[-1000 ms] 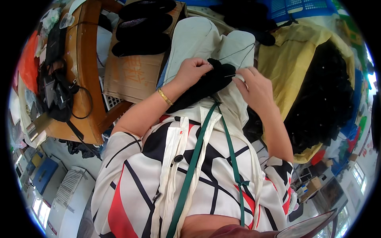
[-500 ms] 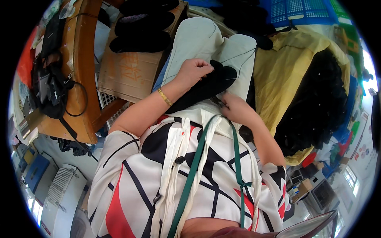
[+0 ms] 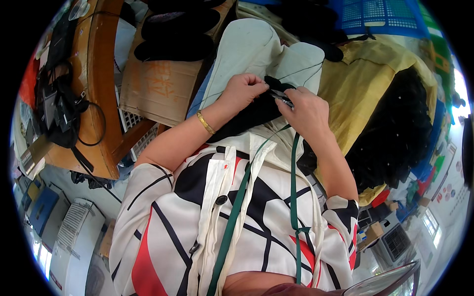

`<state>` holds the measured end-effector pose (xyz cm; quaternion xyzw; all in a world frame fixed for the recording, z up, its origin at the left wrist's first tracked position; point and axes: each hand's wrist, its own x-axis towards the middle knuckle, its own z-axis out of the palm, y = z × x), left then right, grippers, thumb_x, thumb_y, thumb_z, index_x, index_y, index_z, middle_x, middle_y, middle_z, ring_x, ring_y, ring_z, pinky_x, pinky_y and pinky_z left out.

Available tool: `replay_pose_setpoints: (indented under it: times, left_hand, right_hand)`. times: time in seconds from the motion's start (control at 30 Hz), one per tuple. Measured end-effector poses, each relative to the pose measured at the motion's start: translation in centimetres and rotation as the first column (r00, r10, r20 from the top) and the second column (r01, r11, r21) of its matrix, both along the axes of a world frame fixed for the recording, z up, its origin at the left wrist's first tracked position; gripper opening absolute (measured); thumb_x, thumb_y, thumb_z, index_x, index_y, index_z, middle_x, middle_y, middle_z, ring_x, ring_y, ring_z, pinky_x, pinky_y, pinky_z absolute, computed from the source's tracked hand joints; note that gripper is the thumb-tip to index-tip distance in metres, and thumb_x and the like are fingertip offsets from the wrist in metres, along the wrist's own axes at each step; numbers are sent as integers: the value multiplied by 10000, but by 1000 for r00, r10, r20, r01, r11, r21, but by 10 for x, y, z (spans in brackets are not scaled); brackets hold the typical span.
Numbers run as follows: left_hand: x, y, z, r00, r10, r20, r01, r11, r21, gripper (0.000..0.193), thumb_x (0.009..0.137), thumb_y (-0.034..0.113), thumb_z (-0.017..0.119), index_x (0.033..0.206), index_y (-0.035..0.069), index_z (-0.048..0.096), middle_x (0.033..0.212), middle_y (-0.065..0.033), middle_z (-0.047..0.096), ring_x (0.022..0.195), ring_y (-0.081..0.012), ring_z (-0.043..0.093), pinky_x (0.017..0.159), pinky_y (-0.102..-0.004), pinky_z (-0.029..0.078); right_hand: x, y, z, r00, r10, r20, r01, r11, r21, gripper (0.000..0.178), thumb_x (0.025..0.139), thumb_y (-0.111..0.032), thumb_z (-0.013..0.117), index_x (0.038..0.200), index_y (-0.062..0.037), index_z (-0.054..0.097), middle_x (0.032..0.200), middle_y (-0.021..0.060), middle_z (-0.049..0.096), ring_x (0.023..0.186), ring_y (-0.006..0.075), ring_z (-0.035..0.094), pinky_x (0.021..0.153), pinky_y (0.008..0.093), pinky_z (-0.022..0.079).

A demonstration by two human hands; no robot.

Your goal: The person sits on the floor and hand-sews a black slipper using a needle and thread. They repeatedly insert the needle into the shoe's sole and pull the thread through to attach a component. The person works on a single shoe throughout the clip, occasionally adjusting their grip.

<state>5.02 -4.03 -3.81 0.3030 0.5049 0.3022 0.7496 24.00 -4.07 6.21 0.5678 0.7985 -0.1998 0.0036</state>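
Note:
On my lap, over a white apron (image 3: 247, 42), lies a long black shoe-shaped fabric piece (image 3: 247, 118). My left hand (image 3: 243, 92) is closed in a pinch at its far end; what is between the fingertips is too small to make out. My right hand (image 3: 307, 111) grips small metal thread snips (image 3: 283, 98), their tip pointing at the left fingertips. A green ribbon (image 3: 294, 172) runs from near my right hand down the front of my clothes. Dark threads (image 3: 298, 72) lie across the apron over my knees.
At the left stand a wooden table (image 3: 106, 98) and a cardboard box (image 3: 155, 89) bearing several black shoe-shaped pieces (image 3: 174, 49). To the right, a yellow sack (image 3: 353, 93) holds a heap of black pieces (image 3: 395, 133). A blue plastic basket (image 3: 377, 15) is at the back right.
My right hand has moved up and forward from beside the black piece, bringing the snips to the left fingertips. The left hand stays nearly in place, still pinching.

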Motion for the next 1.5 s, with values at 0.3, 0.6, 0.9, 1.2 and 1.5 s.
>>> replay_pose_setpoints:
  times: [0.3,0.6,0.9,1.2,1.5]
  left_hand:
    - [0,1,1,1000,-6,-20,7,1000,8,130,888,192,712,901,64,694,779,34,631,658,-40,541,564,-186,423]
    - [-1,3,2,999,3,-32,-3,1000,3,141,899,198,703,935,65,673,800,31,629,662,-48,543,572,-197,430]
    - [-5,-4,30,899,-331,-287,400,889,225,301,851,247,744,985,15,608,749,-53,619,649,-143,582,595,-295,470]
    - [-2,-8,46,782,-459,-423,579,786,217,207,849,165,719,860,25,566,626,-32,517,587,-127,488,551,-296,404]
    - [-2,-3,63,778,-200,-596,589,564,579,137,849,86,649,957,28,591,782,-77,545,733,-211,548,675,-319,453]
  right_hand:
    - [-2,6,-10,999,43,-12,-42,998,36,202,826,-294,694,822,-93,683,732,70,599,667,286,630,552,400,481]
    - [-8,-5,7,985,168,-50,-165,985,54,256,819,-332,703,820,-82,653,785,58,610,726,270,648,583,385,507]
    - [30,-22,-5,988,38,-147,-36,999,18,128,862,-158,675,889,-81,576,795,103,576,706,311,627,595,408,505]
    - [81,-29,-4,650,-573,-500,371,813,-450,95,929,-77,636,1003,-25,604,757,30,616,665,108,615,609,265,491]
    - [38,-18,-12,779,-104,-619,217,970,110,235,785,-90,751,977,-39,625,852,104,595,784,273,602,670,353,502]
